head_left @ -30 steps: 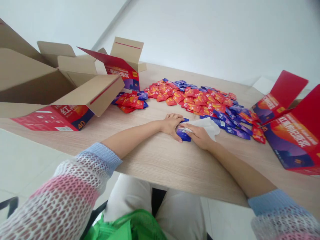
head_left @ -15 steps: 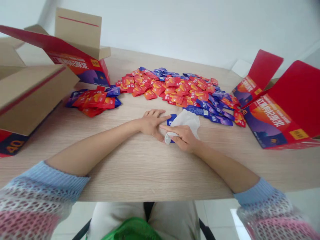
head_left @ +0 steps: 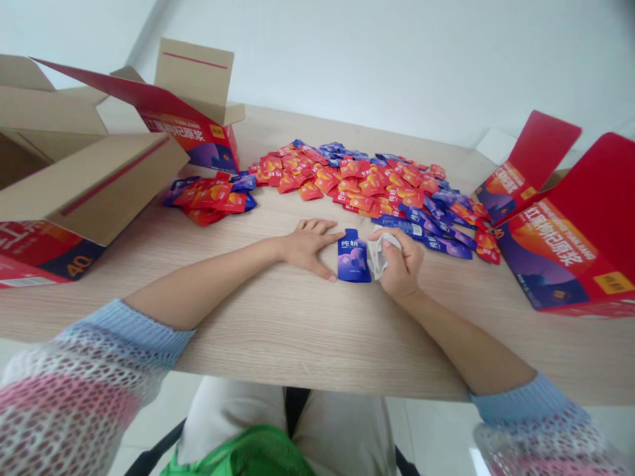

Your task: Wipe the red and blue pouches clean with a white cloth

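A blue-purple pouch (head_left: pixel 354 259) lies flat on the wooden table, its printed face up. To its left, my left hand (head_left: pixel 308 247) rests palm down with fingers spread, thumb and forefinger tips at the pouch's left edge. Just right of the pouch, my right hand (head_left: pixel 401 263) is closed around a crumpled white tissue (head_left: pixel 380 254), part of which hangs out beside the pouch's edge.
Behind my hands spreads a heap of red and blue pouches (head_left: pixel 367 184). A smaller pile of pouches (head_left: pixel 213 196) sits to the left. Open cartons stand at the left (head_left: pixel 114 185) and the right (head_left: pixel 560 251). The table's front edge (head_left: pixel 317 387) is near my lap.
My right hand has moved right, off the pouch, and bunched up the tissue that was spread out. The pouch now shows uncovered. My left hand stays beside it; the camera view has shifted slightly.
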`<state>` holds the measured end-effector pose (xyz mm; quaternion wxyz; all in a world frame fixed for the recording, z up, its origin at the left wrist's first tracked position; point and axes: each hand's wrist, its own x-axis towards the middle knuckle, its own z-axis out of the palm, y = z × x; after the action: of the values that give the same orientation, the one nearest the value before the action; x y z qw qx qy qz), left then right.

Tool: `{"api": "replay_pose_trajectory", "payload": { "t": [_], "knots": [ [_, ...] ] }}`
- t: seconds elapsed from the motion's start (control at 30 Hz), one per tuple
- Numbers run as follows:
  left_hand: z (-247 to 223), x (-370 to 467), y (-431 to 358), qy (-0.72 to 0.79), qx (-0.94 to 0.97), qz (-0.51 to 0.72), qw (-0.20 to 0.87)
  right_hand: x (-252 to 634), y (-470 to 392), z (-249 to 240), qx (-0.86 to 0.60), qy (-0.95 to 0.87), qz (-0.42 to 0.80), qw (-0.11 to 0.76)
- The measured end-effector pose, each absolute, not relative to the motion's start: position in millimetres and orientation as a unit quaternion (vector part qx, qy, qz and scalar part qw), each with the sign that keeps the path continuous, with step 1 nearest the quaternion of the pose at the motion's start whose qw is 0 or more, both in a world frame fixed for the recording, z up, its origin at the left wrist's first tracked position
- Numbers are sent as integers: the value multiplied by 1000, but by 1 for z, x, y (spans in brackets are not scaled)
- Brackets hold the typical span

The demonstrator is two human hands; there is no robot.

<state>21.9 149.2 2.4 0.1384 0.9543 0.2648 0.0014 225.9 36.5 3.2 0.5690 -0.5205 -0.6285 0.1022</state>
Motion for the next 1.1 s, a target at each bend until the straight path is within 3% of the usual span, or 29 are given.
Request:
{"api": "replay_pose_trajectory", "payload": {
  "t": [0.13, 0.27, 0.4, 0.6, 0.7, 0.97, 1.1],
  "knots": [
    [1, 29, 143, 292, 946, 21, 138, 235, 44, 6, -532, -527, 161, 643],
    [-4, 38, 136, 348, 926, 82, 119, 239, 49, 5, -560, -505, 127, 644],
    [-7, 41, 133, 326, 937, 71, 104, 230, 48, -4, -606, -565, 65, 557],
    [13, 45, 144, 355, 917, -57, 170, 208, 36, -14, -686, -640, -126, 323],
    [25, 42, 153, 321, 920, -113, 196, 205, 35, -12, -714, -647, -128, 236],
    [35, 26, 166, 261, 925, -140, 238, 226, 61, -7, -762, -625, -65, 159],
    [34, 22, 159, 258, 930, -135, 225, 248, 74, -6, -794, -573, -79, 188]
  ]
}}
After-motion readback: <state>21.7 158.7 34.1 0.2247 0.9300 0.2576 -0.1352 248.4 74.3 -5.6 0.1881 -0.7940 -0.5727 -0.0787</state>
